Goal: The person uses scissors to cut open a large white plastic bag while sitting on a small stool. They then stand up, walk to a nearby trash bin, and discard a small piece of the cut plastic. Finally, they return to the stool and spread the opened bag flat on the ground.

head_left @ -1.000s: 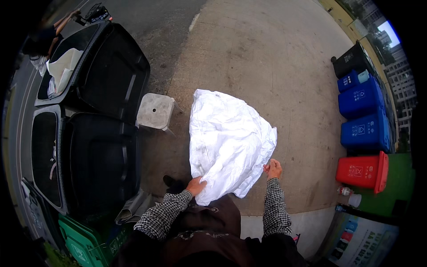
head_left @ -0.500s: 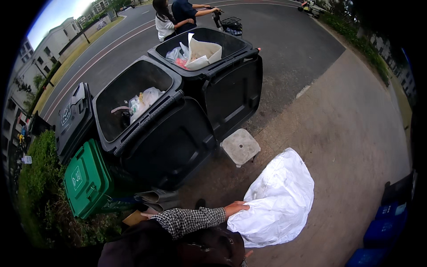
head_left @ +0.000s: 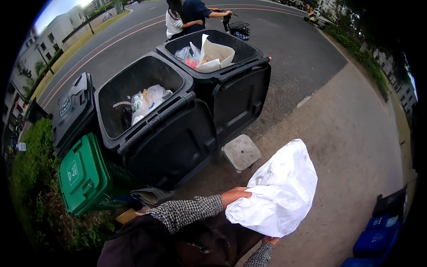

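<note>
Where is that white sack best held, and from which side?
The white sack is probably best taken by its near edge, coming from below in the picture: it looks soft and creased, so that edge should bunch easily. The left hand holds its left edge; the right hand is at the lower edge, partly hidden.

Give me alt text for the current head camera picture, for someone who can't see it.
A person's left hand grips a crumpled white sack or sheet; the right hand is at its lower edge. To the left stand a small grey stool, two open black bins holding rubbish, and a closed green bin.
</note>
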